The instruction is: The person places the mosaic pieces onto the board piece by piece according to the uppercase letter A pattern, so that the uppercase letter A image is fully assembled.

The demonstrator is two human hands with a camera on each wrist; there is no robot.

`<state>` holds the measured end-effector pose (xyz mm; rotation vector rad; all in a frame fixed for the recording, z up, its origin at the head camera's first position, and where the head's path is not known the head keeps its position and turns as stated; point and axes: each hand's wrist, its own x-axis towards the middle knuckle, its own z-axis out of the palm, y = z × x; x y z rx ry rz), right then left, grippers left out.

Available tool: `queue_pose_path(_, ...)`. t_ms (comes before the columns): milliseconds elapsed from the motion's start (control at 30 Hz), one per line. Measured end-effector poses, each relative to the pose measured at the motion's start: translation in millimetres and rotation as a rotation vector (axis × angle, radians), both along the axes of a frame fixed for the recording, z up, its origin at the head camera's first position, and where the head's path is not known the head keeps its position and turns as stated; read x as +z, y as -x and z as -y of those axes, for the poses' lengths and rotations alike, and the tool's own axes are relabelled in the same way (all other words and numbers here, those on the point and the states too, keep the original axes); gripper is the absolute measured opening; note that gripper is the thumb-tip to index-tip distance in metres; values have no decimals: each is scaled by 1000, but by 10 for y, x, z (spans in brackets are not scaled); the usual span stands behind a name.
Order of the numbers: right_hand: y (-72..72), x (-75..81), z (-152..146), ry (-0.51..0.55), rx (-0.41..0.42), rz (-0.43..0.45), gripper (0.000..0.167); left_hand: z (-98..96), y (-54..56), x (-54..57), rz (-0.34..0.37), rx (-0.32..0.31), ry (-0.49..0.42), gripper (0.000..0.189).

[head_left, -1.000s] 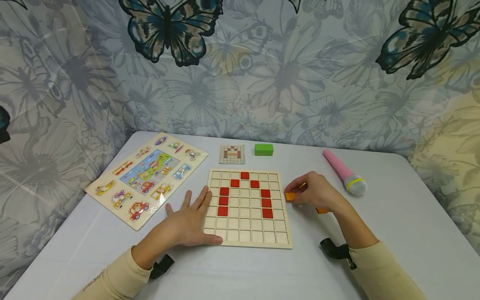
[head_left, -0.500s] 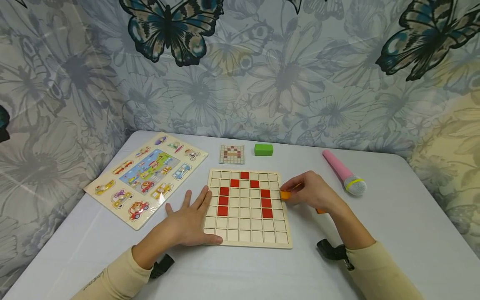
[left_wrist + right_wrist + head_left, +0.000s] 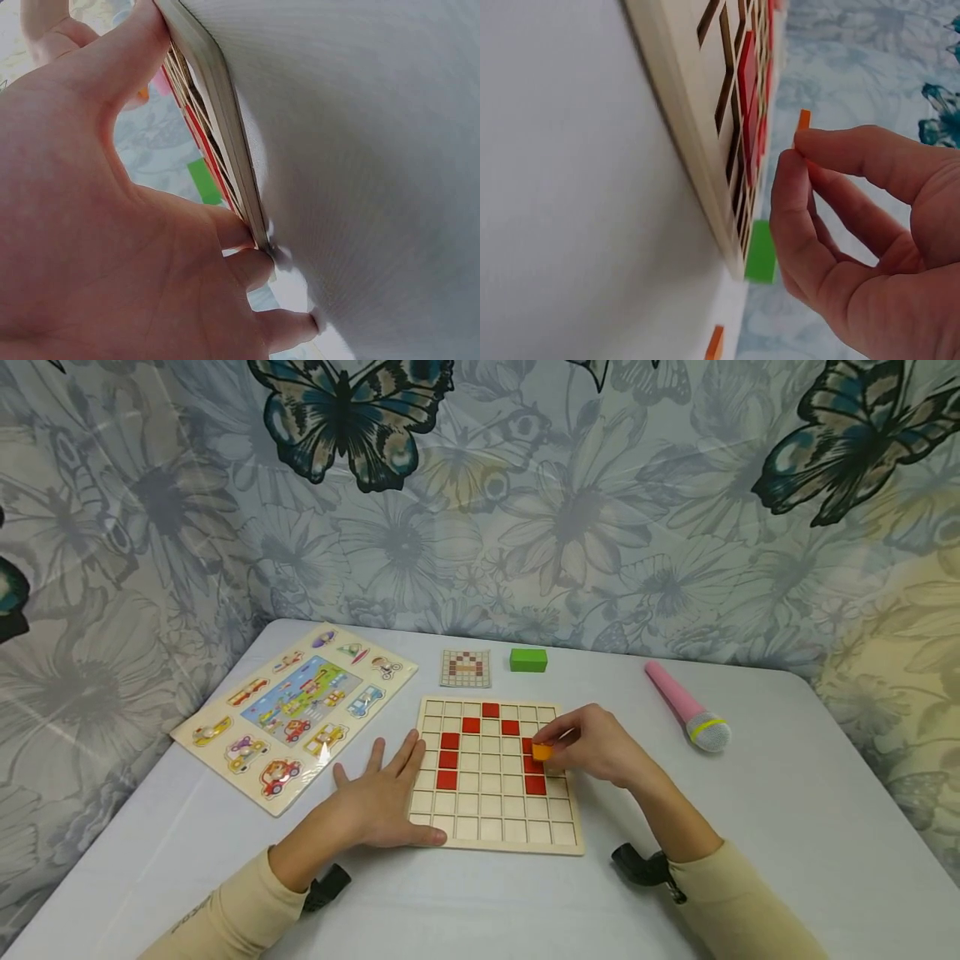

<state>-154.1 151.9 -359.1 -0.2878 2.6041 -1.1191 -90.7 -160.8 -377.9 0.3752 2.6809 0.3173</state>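
A wooden grid board (image 3: 502, 833) lies on the table, with red square tiles (image 3: 447, 780) set in an arch shape in its cells. My left hand (image 3: 375, 814) rests at the board's left side, fingers spread and straight, thumb along the front edge. In the left wrist view, the thumb and fingertips touch the board's rim (image 3: 225, 97). Between thumb and forefinger, my right hand (image 3: 596, 747) pinches an orange tile (image 3: 542, 752) above the right-hand column of red tiles. The right wrist view shows this tile raised off the board, its edge (image 3: 804, 120) sticking out past the fingertips.
Behind the board are a small pattern card (image 3: 465, 668) and a green block (image 3: 528, 660). A vehicle picture puzzle (image 3: 300, 718) lies at the left, a pink toy microphone (image 3: 686, 706) at the right. Another orange tile (image 3: 715, 343) lies on the table beside the board.
My right hand has moved left with the orange tile, from beside the board's right edge to over the red tiles. My left hand has stayed in place.
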Motion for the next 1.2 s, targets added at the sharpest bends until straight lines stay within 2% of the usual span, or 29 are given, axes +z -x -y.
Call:
queue_pose_path(267, 1, 27, 213, 9, 25, 23, 25, 1, 5, 5, -2, 2, 1, 132)
queue_pose_path(667, 9, 38, 517, -8, 140, -21, 24, -4, 6, 9, -3, 1, 3, 133)
queue_pose_path(833, 28, 22, 626, -20, 173, 0, 25, -6, 4, 15, 4, 3, 8, 133)
queue_pose_path(1200, 62, 10, 800, -63, 175, 12, 27, 0, 4, 19, 5, 1, 10, 133)
